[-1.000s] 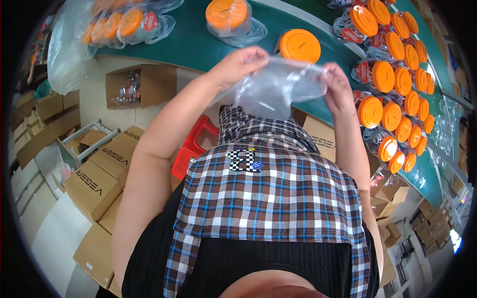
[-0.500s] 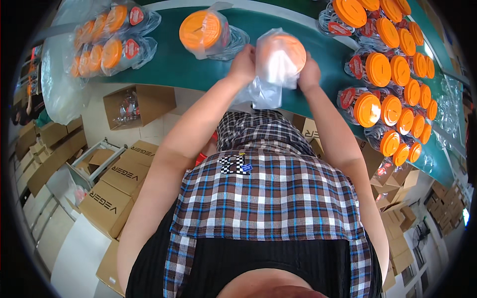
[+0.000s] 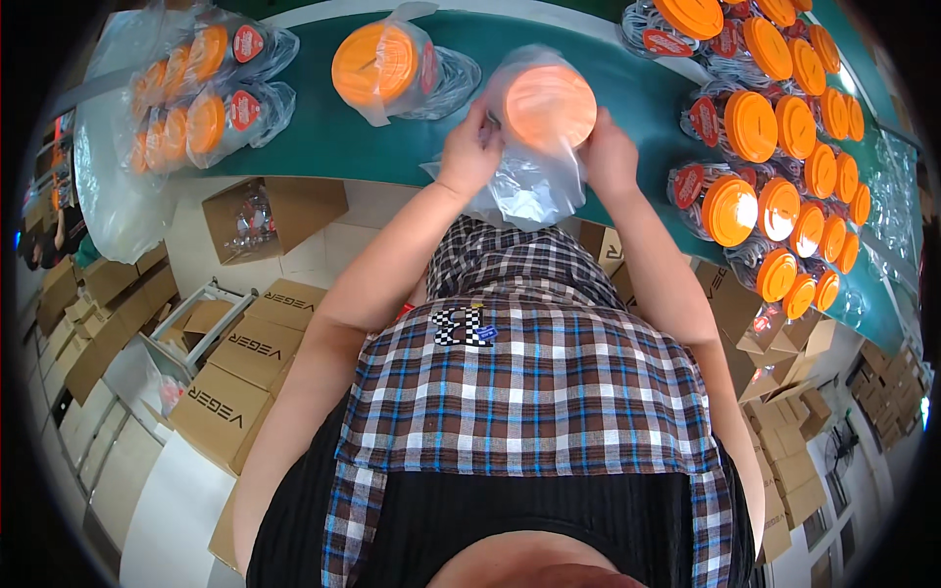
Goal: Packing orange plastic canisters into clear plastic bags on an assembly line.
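Observation:
Between my hands stands a clear jar with an orange lid (image 3: 549,104), wrapped in a clear plastic bag (image 3: 529,191) whose loose end hangs toward me over the table's near edge. My left hand (image 3: 471,153) is closed on the bag at the jar's left side, thumb and fingers bunched. On the other side, my right hand (image 3: 610,155) grips the bag against the jar, its fingertips partly hidden. Just left of them, a second bagged jar with an orange lid (image 3: 374,65) rests on the green table, touched by neither hand.
Several orange-lidded jars (image 3: 753,125) with grey cables inside stand in rows at the right. Several bagged jars (image 3: 206,122) lie at the far left beside plastic sheeting (image 3: 123,201). Below the green table (image 3: 323,137) are an open carton (image 3: 309,206) and stacked cardboard boxes (image 3: 221,402).
The bag now lies smoother over the lid, and its loose end has spread wider below the jar. My hands stay on both sides of it. The whole view has shifted slightly.

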The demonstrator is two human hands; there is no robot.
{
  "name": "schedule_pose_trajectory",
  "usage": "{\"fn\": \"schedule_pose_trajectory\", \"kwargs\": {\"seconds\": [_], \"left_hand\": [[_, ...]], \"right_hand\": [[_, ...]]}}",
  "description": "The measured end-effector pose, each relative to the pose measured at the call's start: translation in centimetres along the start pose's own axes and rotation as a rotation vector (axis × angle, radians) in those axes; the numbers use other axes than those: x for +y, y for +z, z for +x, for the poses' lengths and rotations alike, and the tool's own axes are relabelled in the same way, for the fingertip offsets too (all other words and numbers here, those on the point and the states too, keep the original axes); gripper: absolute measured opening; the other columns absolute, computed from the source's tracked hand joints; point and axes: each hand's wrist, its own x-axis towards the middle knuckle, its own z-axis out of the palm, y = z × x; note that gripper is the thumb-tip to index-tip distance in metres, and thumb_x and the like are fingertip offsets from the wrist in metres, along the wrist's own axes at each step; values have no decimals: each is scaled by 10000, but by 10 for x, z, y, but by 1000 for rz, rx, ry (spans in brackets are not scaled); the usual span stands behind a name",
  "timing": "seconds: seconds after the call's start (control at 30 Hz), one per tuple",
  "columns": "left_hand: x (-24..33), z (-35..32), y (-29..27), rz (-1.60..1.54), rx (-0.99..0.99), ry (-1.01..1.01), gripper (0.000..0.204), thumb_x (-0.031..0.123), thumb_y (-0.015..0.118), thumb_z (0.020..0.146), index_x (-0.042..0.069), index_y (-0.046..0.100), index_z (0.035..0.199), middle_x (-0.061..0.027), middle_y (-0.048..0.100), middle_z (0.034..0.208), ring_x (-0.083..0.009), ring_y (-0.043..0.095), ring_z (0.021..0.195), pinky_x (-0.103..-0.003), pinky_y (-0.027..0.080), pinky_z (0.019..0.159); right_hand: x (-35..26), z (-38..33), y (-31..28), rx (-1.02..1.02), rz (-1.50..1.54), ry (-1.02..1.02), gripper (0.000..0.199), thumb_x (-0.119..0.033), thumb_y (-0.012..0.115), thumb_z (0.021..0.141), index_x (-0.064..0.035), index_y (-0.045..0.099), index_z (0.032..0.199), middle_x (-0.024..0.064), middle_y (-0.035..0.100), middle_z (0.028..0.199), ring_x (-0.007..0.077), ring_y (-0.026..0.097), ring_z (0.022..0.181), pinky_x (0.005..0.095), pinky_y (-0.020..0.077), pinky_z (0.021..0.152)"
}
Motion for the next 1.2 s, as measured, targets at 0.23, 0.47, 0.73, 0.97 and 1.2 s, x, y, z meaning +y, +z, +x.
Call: {"fn": "schedule_pose_trajectory", "kwargs": {"seconds": [0.23, 0.47, 0.73, 0.97, 1.2], "left_hand": [[9, 0, -10, 174, -160, -173, 517, 99, 553, 892, 112, 472, 1402, -111, 697, 982, -208, 656, 802, -300, 514, 719], [-35, -6, 48, -63, 74, -32, 538, 82, 506, 899, 116, 453, 1433, -148, 696, 948, -289, 633, 722, -346, 499, 664], [-14, -17, 18, -117, 8, -68, 571, 84, 507, 880, 110, 432, 1446, -158, 689, 945, -308, 625, 696, -378, 499, 646], [-41, -16, -43, -82, -164, -298, 465, 78, 582, 891, 75, 511, 1350, -100, 653, 930, -168, 556, 711, -271, 471, 663], [-35, 13, -139, -84, 270, -335, 679, 90, 715, 763, 20, 415, 1368, -144, 657, 978, -240, 629, 805, -315, 524, 724]], "right_hand": [[-13, -7, -28, 128, 272, -23, 335, -216, 537, 953, -28, 551, 1230, 111, 638, 1089, 221, 613, 929, 291, 488, 815], [-8, -4, 39, 134, 1390, 330, 474, -60, 599, 888, -1, 488, 1346, 136, 581, 1278, 220, 599, 1084, 296, 485, 903], [-9, -19, 18, -15, 375, -260, 561, -89, 717, 795, -25, 525, 1319, 121, 602, 1274, 248, 592, 1121, 345, 486, 923], [-9, 10, 68, -6, 184, -342, 586, -148, 798, 716, -56, 586, 1254, 133, 625, 1243, 303, 596, 1109, 389, 466, 945], [-55, 41, 116, 69, 52, -501, 566, -184, 815, 697, -63, 612, 1210, 139, 634, 1205, 339, 593, 1069, 408, 436, 960]]}}
